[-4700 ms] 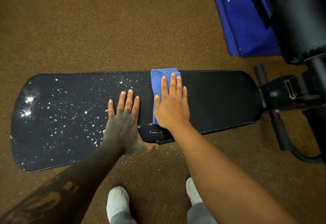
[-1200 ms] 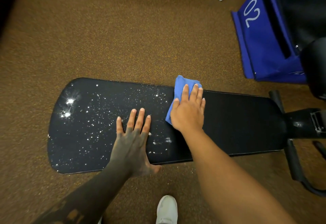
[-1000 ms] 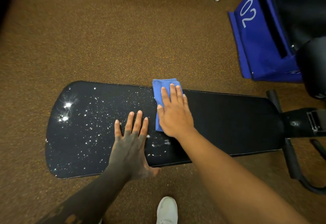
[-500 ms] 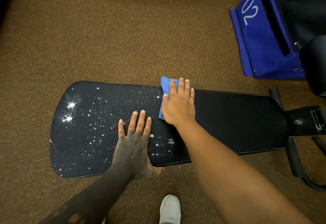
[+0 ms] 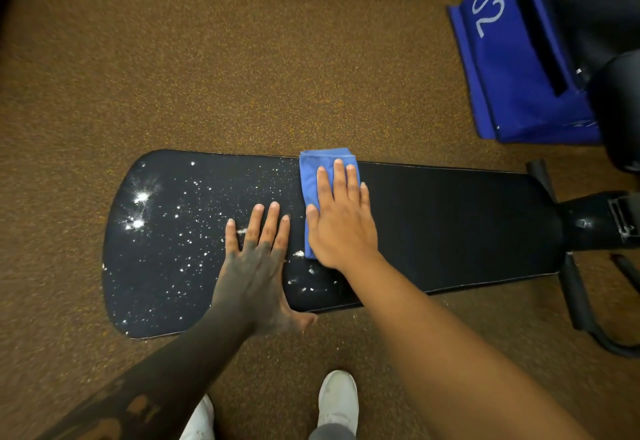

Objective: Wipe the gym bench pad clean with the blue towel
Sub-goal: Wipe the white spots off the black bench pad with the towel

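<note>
I see my right grip [image 5: 341,221] lying flat and open, palm pressed on the folded blue towel [image 5: 317,183], which sits on the far edge of the bench pad [image 5: 450,225] near its middle. Just left of that grip my left grip [image 5: 258,259] is spread open too, fingers on the worktop and thumb hooked over the near edge, holding nothing. White specks [image 5: 138,211] cover the pad left of both grips; a few smears lie between them. Right of the right grip the pad is dark and bare up to the black frame [image 5: 595,221]. Beyond it, well apart, stands a blue bag [image 5: 512,69] marked 02. My 2 white shoes [image 5: 337,401] rest on the brown floor [image 5: 207,58] below.
</note>
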### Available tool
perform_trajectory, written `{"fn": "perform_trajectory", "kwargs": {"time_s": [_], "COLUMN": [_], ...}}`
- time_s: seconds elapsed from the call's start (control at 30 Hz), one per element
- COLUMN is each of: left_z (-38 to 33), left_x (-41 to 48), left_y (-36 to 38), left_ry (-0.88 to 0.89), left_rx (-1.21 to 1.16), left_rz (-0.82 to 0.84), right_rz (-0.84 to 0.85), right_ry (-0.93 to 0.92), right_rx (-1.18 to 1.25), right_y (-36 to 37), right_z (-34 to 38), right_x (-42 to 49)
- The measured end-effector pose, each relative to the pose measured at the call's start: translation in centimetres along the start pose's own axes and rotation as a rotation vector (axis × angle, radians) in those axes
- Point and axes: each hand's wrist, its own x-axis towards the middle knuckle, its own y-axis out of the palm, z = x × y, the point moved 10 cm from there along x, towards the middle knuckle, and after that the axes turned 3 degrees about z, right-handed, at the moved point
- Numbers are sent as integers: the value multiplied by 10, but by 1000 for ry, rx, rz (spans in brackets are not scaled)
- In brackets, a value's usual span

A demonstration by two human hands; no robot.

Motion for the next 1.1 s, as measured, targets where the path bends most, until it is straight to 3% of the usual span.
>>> {"fn": "perform_trajectory", "kwargs": {"time_s": [0.1, 0.27, 0.47, 0.63, 0.83, 1.1], "left_z": [-1, 2, 4, 18, 36, 38], "left_x": [-1, -1, -3, -9, -14, -14], "left_y": [-1, -3, -2, -3, -2, -1], "left_ry": [2, -15, -27, -41, -29, -23], "left_rx": [-14, -36, -56, -44, -23, -18], "left_rz": [-4, -16, -12, -27, -1, -13], "right_rz": [-6, 30, -2, 38, 2, 15], "right_ry": [17, -122, -71, -231, -49, -151], "right_rx": [3, -27, -38, -51, -19, -24], "right_y": [0, 3, -11, 0, -8, 4], "right_z": [4, 16, 29, 26, 32, 38], "right_x": [-3, -19, 28, -10, 37, -1]}}
